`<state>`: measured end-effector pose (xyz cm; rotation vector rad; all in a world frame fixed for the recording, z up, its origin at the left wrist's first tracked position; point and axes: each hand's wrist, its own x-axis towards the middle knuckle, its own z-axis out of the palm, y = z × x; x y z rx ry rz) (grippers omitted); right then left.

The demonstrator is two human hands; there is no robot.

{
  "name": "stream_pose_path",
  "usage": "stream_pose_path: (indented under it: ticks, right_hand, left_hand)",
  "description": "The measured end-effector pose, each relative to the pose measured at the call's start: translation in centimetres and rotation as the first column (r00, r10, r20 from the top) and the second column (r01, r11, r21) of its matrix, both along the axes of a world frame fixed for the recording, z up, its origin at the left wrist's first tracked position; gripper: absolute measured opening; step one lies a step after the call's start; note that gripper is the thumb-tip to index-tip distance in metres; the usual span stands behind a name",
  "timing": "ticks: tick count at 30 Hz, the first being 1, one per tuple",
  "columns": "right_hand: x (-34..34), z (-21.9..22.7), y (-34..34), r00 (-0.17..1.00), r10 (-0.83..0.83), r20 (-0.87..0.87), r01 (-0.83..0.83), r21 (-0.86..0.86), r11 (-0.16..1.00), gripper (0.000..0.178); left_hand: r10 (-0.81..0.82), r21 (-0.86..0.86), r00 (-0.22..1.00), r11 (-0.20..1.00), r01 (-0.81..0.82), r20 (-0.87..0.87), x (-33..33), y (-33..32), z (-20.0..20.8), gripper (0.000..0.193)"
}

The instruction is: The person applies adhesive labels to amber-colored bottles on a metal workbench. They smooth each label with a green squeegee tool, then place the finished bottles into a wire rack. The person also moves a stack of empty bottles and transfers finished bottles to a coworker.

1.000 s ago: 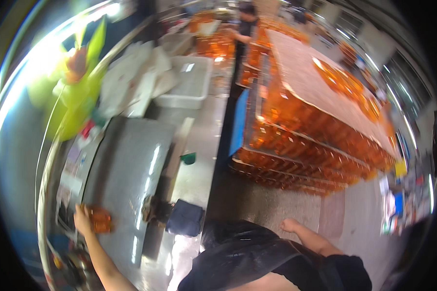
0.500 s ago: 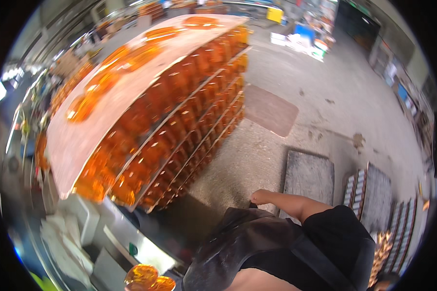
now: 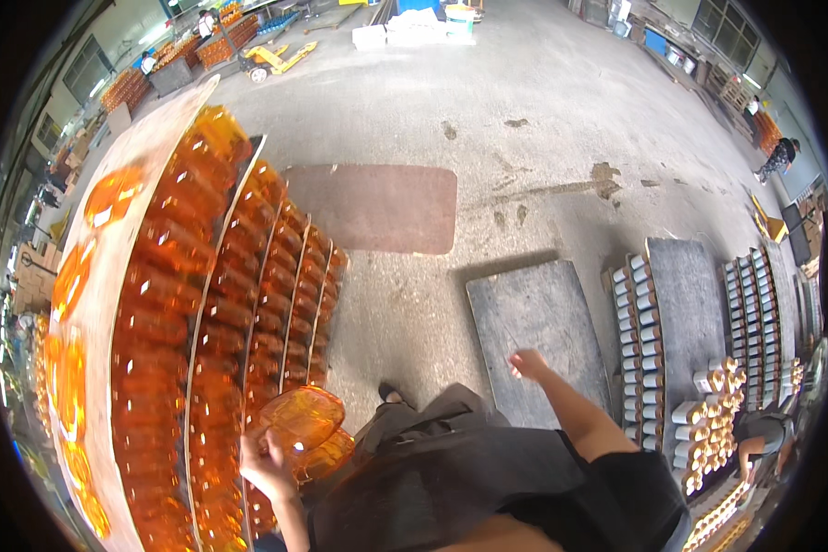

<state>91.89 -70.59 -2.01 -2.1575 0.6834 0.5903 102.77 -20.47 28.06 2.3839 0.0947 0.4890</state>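
Observation:
My left hand (image 3: 269,467) is closed on two clear amber glass vessels (image 3: 305,414), rounded and lying one against the other at my left side. Their exact kind I cannot make out. Just beyond that hand rises a tall stack of similar amber glassware (image 3: 161,304), layered between thin boards, with more pieces lying on the pale top board (image 3: 124,253). My right hand (image 3: 527,363) hangs over a low grey board (image 3: 534,313) on the floor, its fingers curled in and nothing seen in them.
A flat brown sheet (image 3: 377,210) lies on the concrete floor ahead. To the right stand dark boards (image 3: 685,313) beside rows of grey-white cylinders (image 3: 639,340) and gold-tipped pieces (image 3: 704,428). A person (image 3: 765,432) bends at the lower right. Far left is a yellow pallet truck (image 3: 281,60).
My view has swung left to right, so the stack now sits further left. My left hand and its amber vessels have come up into view. My right arm reaches further forward, over the grey board.

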Motion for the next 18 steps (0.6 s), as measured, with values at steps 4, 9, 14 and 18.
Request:
stream_pose_path:
  ticks: [4, 9, 14, 18]
  right_hand:
    - [-1.2, -4.9, -1.7, 0.94, 0.104, -0.325, -0.152, -0.127, 0.98, 0.039]
    - [4.5, -5.0, -2.6, 0.846, -0.216, -0.487, 0.3, 0.102, 0.948, 0.036]
    - [20.1, -2.4, -7.3, 0.859, -0.337, -0.385, 0.423, 0.163, 0.891, 0.031]
    - [34.2, -2.0, -12.7, 0.914, -0.293, -0.282, 0.358, 0.218, 0.908, 0.028]
  left_hand:
    - [-0.263, -0.005, 0.964, 0.965, 0.263, 0.05, 13.5, -6.3, -2.9, 0.007]
    - [-0.614, 0.204, 0.778, 0.785, 0.585, 0.132, 28.8, -14.8, -2.7, 0.015]
    - [-0.685, 0.261, 0.723, 0.716, 0.647, 0.09, 42.5, -22.5, -0.8, 0.02]
    - [-0.684, 0.247, 0.714, 0.725, 0.643, 0.148, 53.1, -29.2, -0.1, 0.022]
